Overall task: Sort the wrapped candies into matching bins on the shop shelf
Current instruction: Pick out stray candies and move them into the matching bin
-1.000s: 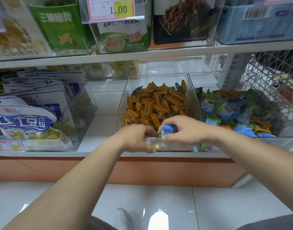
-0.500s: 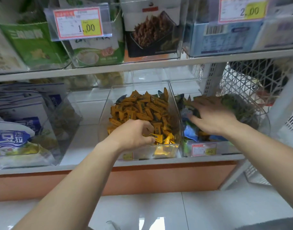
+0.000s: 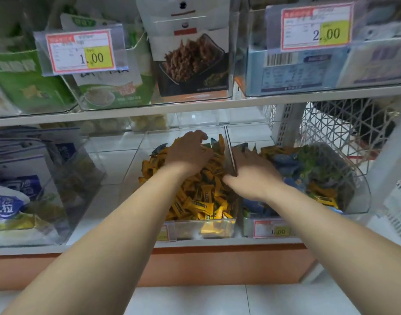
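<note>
A person's left hand (image 3: 188, 155) reaches deep into a clear, square-sided plastic bin (image 3: 201, 222) heaped with glossy yellow wrapped candies (image 3: 201, 201) on the lower white shelf (image 3: 99, 201), its fingers curled down over the far part of the pile; whether they hold a piece cannot be told. Just to the right, the right hand (image 3: 254, 178) straddles the thin wall between the bins, thumb on the yellow side and fingers stretched loosely flat, gripping nothing, over the crinkled blue, green and yellow mixed candies (image 3: 308, 164) in the neighbouring round-cornered clear bin (image 3: 363, 201).
</note>
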Action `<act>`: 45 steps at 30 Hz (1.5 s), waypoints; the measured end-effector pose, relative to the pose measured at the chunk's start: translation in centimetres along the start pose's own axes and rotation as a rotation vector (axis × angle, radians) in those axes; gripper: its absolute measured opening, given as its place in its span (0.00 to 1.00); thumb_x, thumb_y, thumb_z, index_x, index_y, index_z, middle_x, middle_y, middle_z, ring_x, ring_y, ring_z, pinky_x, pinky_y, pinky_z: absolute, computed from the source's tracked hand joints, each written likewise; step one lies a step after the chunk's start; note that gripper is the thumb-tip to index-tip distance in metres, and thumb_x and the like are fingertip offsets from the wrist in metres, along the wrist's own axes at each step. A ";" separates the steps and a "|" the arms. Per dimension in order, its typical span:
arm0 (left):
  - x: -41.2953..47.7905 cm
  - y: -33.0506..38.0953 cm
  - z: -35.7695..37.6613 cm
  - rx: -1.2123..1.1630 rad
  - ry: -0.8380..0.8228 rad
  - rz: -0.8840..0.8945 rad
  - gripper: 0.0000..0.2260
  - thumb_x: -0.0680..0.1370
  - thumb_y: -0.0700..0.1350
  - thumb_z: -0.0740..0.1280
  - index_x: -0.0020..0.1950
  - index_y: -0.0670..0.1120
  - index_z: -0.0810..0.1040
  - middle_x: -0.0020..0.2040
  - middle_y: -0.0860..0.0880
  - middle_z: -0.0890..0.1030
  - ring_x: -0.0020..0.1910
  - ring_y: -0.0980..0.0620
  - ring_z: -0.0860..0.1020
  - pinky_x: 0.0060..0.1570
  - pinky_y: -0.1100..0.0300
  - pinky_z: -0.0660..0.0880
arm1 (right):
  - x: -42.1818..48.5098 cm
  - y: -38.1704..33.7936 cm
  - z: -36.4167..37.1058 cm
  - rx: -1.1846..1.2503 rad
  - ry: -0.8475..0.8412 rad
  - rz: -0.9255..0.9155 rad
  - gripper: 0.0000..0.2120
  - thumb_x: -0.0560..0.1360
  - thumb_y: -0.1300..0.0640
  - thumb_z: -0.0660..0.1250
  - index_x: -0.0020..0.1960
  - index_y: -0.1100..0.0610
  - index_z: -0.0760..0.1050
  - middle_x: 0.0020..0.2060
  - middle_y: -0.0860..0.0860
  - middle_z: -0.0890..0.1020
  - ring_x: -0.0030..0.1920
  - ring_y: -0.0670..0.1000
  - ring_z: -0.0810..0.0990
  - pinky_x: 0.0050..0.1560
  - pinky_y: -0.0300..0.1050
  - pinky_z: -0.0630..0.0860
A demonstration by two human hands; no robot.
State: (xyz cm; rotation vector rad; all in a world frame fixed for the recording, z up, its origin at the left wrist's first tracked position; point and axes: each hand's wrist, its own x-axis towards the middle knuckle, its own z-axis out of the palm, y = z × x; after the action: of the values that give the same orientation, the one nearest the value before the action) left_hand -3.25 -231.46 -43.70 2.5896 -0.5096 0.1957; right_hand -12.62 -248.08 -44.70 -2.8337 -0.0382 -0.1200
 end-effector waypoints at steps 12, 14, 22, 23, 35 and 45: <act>-2.4 -3.7 1.6 0.155 -0.224 0.207 0.29 0.76 0.69 0.54 0.69 0.55 0.75 0.71 0.54 0.74 0.68 0.50 0.72 0.62 0.56 0.67 | -0.3 1.0 1.4 0.026 0.063 -0.115 0.35 0.73 0.39 0.53 0.77 0.52 0.55 0.36 0.45 0.71 0.43 0.55 0.72 0.50 0.50 0.68; -4.3 -4.1 0.7 0.181 -0.271 0.214 0.29 0.74 0.70 0.54 0.69 0.57 0.75 0.71 0.55 0.74 0.68 0.50 0.73 0.62 0.54 0.71 | -0.3 1.0 1.4 0.030 0.055 -0.114 0.36 0.73 0.39 0.53 0.77 0.53 0.54 0.36 0.45 0.69 0.43 0.54 0.70 0.53 0.52 0.69; -3.2 -2.1 -2.2 0.094 -0.338 0.145 0.17 0.77 0.66 0.60 0.54 0.58 0.81 0.52 0.57 0.82 0.49 0.56 0.79 0.48 0.57 0.76 | -0.7 0.8 1.2 0.057 0.051 -0.123 0.32 0.75 0.41 0.55 0.76 0.54 0.57 0.41 0.47 0.71 0.52 0.60 0.76 0.61 0.55 0.70; -2.3 -1.6 -1.9 0.121 -0.244 0.142 0.13 0.80 0.60 0.61 0.53 0.56 0.81 0.50 0.56 0.82 0.48 0.54 0.80 0.47 0.54 0.77 | -0.7 0.7 1.2 0.057 0.050 -0.125 0.32 0.76 0.41 0.55 0.75 0.55 0.57 0.41 0.47 0.71 0.52 0.60 0.76 0.61 0.55 0.69; -0.5 -3.1 -1.4 0.038 -0.017 0.055 0.08 0.76 0.45 0.73 0.53 0.54 0.82 0.48 0.58 0.81 0.50 0.57 0.79 0.48 0.65 0.74 | -0.4 0.6 0.4 0.117 0.118 -0.110 0.28 0.74 0.40 0.62 0.69 0.52 0.66 0.56 0.51 0.75 0.60 0.56 0.73 0.61 0.54 0.71; -2.0 0.2 -0.3 -0.732 -0.127 0.065 0.07 0.74 0.48 0.76 0.50 0.54 0.85 0.47 0.54 0.86 0.48 0.55 0.84 0.50 0.59 0.80 | 0.2 -0.3 0.0 0.639 0.413 -0.060 0.13 0.78 0.54 0.67 0.62 0.45 0.77 0.51 0.45 0.83 0.51 0.46 0.80 0.49 0.39 0.76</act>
State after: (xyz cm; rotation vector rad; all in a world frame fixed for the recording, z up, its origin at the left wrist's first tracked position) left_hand -5.21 -230.83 -43.84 1.8772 -0.5787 -0.1205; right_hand -12.46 -247.84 -44.60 -2.1267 -0.0582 -0.5882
